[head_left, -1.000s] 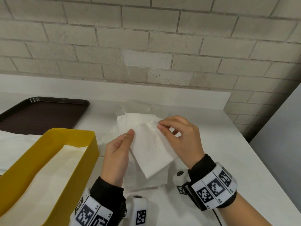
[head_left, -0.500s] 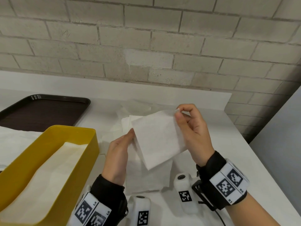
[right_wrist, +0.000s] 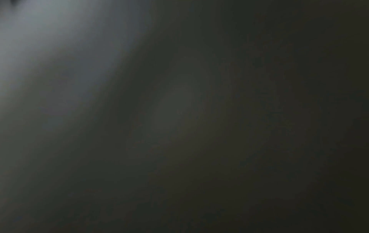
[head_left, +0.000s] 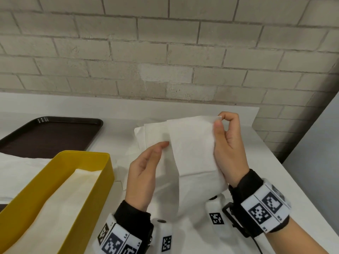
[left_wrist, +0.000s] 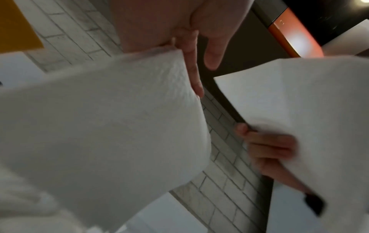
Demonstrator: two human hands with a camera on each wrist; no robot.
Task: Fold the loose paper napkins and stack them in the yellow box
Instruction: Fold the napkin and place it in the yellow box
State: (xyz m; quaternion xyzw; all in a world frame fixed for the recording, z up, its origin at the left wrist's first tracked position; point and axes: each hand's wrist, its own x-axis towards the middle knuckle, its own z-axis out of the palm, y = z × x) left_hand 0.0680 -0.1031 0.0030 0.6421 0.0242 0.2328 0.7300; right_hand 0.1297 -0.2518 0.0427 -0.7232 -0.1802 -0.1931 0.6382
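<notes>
In the head view my right hand (head_left: 218, 120) pinches the top right corner of a white paper napkin (head_left: 192, 147) and holds it up over the counter. My left hand (head_left: 164, 144) is at the left edge of a second white sheet (head_left: 167, 180) that hangs lower. In the left wrist view its fingers (left_wrist: 193, 71) lie straight along that sheet (left_wrist: 99, 126), with the thumb apart from it. The right hand's fingers (left_wrist: 269, 141) grip the other napkin (left_wrist: 299, 102). The yellow box (head_left: 108, 173) stands at the left with folded napkins (head_left: 60, 208) inside. The right wrist view is dark.
More loose napkins (head_left: 150, 131) lie on the white counter behind my hands. A dark brown tray (head_left: 47, 136) sits at the back left, and white paper (head_left: 18, 167) lies beside the box. A brick wall backs the counter. The counter's right edge (head_left: 293, 180) runs close to my right wrist.
My right hand has pulled the napkin's corner up and to the right, away from the left hand, so the two sheets have spread apart. The left hand has barely moved.
</notes>
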